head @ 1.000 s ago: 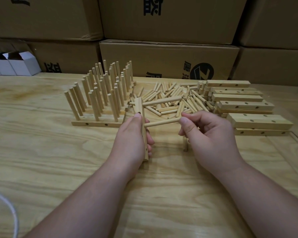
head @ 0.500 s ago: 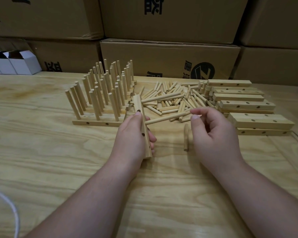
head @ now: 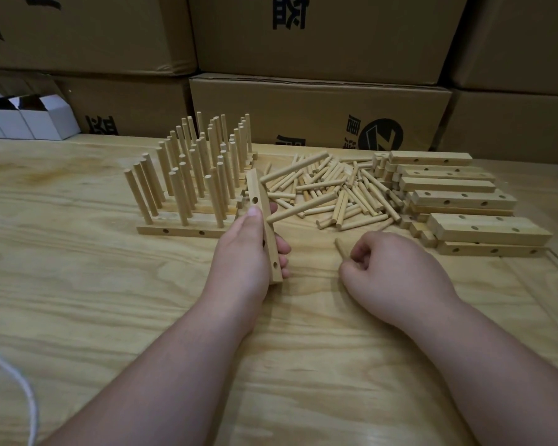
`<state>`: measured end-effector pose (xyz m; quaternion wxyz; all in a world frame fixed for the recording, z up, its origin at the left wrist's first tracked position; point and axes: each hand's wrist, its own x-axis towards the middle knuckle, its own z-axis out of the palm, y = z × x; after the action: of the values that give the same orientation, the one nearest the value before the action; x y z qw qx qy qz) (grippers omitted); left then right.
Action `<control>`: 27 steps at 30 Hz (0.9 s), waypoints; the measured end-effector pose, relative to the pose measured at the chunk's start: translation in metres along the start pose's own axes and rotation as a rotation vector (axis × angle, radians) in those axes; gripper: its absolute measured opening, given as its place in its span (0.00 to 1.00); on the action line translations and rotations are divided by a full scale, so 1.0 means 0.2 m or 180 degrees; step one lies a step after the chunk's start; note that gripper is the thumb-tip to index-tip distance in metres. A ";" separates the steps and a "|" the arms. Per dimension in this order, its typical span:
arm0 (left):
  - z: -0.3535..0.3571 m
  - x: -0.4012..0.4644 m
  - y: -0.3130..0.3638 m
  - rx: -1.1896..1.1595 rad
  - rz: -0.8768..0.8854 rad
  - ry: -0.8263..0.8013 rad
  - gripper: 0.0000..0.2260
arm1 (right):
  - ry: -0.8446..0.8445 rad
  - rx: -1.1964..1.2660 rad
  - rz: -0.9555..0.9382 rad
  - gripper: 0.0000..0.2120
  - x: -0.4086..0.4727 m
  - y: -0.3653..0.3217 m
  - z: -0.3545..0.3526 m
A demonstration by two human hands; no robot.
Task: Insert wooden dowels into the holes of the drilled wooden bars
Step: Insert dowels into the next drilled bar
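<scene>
- Half a second ago the right hand [head: 397, 272] was up at the free end of the second dowel [head: 300, 209], just letting go of it; now it has dropped to the table [head: 78, 284] at centre right of the frame, onto a loose dowel [head: 341, 249] lying on its own below the pile.
- That second dowel now juts unaided from the drilled bar [head: 264, 223], slanting up and right, so I judge it seated. A first dowel [head: 293, 170] sticks out higher up, near the bar's far end.
- For the task this means two holes of this bar are filled, and the dowel being collected is probably meant for the next one; the face turned to the camera shows further holes, and I cannot tell which takes it.
- The right hand's fingers [head: 358, 255] are curled tight, the tips pinching the near end of the lone dowel, whose far end points away to the upper left and shows beyond them. Whether it has left the table yet I cannot tell.
- The left hand [head: 248, 249] grips the bar at frame centre: the thumb [head: 255, 215] presses the near face, the other fingers wrap round from behind, their tips showing on the right edge. The bar's lower end looks to rest on or just above the table.
- The dowel pile [head: 335, 191] lies beyond the hands, undrilled-looking spare bars [head: 458, 201] stacked at the right, finished bars [head: 187, 188] bristling with upright dowels at centre left.
</scene>
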<state>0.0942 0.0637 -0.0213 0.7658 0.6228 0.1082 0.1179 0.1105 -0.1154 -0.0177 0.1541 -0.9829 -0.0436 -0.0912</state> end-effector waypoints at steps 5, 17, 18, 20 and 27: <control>0.00 0.01 0.00 -0.0016 -0.0039 0.0053 0.18 | 0.0103 0.0399 -0.0404 0.06 -0.01 -0.02 0.00; 0.00 0.01 0.00 -0.0027 -0.0061 0.0019 0.18 | -0.0297 0.0727 -0.1335 0.03 -0.02 -0.02 0.04; 0.00 0.01 0.00 -0.0027 -0.0055 0.0021 0.18 | -0.0218 0.0927 -0.1330 0.03 -0.02 -0.02 0.03; 0.00 0.01 0.00 -0.0028 -0.0042 0.0021 0.18 | -0.0107 0.1362 -0.1312 0.02 -0.03 -0.02 0.03; 0.00 0.00 0.00 0.0052 0.0001 -0.0037 0.17 | -0.0016 0.1792 -0.1662 0.06 -0.06 -0.04 0.04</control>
<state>0.0938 0.0642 -0.0204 0.7613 0.6298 0.1047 0.1135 0.0989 -0.1053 -0.0250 0.3895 -0.8581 -0.3161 -0.1095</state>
